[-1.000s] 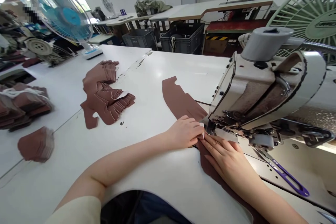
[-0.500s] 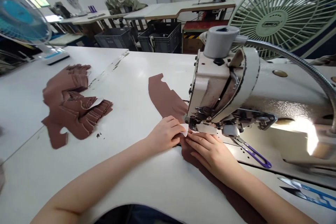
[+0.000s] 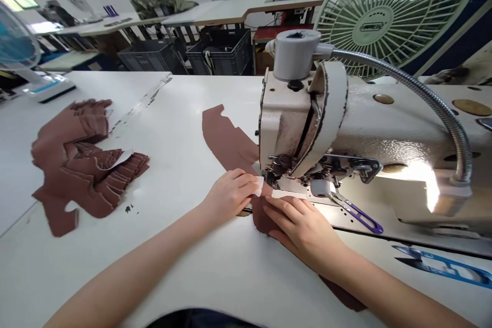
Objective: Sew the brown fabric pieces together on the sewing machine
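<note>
A long brown fabric piece runs under the needle area of a sewing machine and on beneath my right hand. My left hand is closed, its fingertips pinching a small white piece at the left of the presser foot. My right hand lies palm down on the brown fabric just in front of the foot, fingers stretched out. A white strip shows beyond its fingertips.
A stack of brown cut pieces lies on the left of the white table. Purple-handled snips and blue snips lie at the right. A green fan stands behind the machine, grey crates beyond.
The view has shifted to the right, so most things sit further left. The near end of the brown fabric has moved up towards the machine. Both hands stay beside the presser foot.
</note>
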The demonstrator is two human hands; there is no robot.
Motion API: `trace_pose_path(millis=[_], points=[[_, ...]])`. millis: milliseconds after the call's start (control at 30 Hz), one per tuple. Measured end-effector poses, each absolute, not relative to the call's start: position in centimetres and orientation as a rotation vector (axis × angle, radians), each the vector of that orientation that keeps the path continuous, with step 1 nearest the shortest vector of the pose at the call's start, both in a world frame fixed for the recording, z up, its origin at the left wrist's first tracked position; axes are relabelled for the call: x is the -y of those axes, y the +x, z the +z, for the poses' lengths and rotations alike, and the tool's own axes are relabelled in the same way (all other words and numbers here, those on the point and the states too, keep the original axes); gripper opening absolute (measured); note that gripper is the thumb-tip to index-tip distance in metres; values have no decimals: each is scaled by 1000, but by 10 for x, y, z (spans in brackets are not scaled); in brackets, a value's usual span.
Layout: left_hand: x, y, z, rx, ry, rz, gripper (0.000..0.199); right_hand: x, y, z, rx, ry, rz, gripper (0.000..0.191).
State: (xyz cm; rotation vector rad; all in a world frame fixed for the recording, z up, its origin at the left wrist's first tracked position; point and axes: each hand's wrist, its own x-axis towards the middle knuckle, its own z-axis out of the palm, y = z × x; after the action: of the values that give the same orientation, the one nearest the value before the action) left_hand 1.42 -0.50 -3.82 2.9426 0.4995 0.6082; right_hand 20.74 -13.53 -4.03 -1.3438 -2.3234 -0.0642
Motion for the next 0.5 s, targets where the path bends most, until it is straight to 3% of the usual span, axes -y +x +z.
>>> trace_pose_path(millis=[500], points=[[19,21,-39,-390,2918,699,23,132,210,-37,2309,-1308,52,30]])
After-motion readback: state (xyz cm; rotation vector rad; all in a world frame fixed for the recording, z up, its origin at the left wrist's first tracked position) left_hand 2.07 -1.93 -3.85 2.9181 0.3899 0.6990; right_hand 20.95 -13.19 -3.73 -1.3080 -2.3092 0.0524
